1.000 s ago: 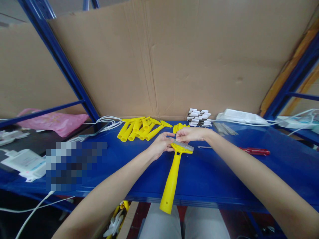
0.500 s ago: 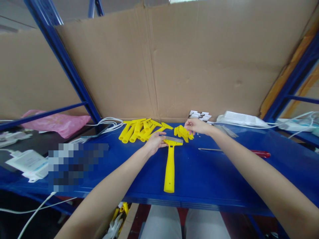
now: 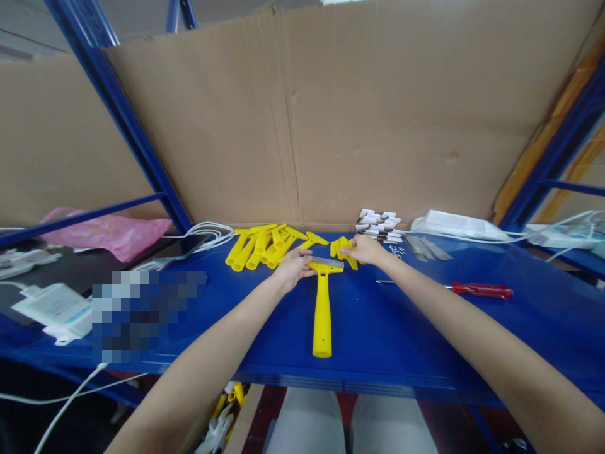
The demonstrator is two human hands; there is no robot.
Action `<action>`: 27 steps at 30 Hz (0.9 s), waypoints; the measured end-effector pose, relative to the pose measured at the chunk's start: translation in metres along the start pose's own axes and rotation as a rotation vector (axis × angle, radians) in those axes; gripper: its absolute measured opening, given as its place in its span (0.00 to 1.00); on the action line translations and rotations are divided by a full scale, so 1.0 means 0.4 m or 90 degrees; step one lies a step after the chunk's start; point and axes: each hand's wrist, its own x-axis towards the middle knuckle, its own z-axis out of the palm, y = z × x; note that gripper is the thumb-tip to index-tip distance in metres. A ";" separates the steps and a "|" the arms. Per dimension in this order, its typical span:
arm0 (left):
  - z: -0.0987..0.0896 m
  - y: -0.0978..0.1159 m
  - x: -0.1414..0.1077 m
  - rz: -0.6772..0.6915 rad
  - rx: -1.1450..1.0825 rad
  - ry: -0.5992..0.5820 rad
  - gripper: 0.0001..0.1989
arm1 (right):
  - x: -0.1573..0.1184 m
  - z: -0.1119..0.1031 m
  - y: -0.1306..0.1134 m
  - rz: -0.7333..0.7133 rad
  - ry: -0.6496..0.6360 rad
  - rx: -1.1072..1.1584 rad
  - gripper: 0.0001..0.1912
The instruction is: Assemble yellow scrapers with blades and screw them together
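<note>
My left hand (image 3: 292, 271) is closed on the head end of a yellow scraper (image 3: 322, 315), whose handle points back toward me. A flat metal blade (image 3: 327, 261) lies across the scraper's head. To the right, my right hand (image 3: 373, 250) reaches into a small heap of yellow plastic pieces (image 3: 336, 247), its fingertips pinched on one of them. Beyond my left hand lie several yellow scraper handles (image 3: 259, 247) in a pile. White-and-dark packets (image 3: 380, 221) and a bunch of loose metal blades (image 3: 426, 248) lie behind and beside my right hand.
A red-handled screwdriver (image 3: 482, 290) lies under my right forearm on the blue table (image 3: 378, 340). Cardboard (image 3: 378, 126) walls off the back. White cables (image 3: 212, 234), a pink bag (image 3: 113, 233) and a white adapter (image 3: 54, 309) are at left. Below the edge stands a box (image 3: 246, 419) with yellow parts.
My right hand has come down and slightly toward me, onto the yellow pieces. The scraper in my left hand has shifted slightly, its handle end now a little farther from me.
</note>
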 end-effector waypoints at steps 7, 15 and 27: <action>0.007 0.001 -0.001 0.000 0.015 0.002 0.12 | 0.006 0.014 -0.015 0.079 -0.012 0.003 0.17; 0.012 0.005 -0.012 0.006 0.020 -0.003 0.11 | -0.002 0.012 -0.027 0.091 0.002 -0.004 0.14; 0.004 -0.006 0.006 -0.002 -0.010 -0.022 0.13 | -0.009 -0.068 -0.011 0.080 0.079 0.123 0.10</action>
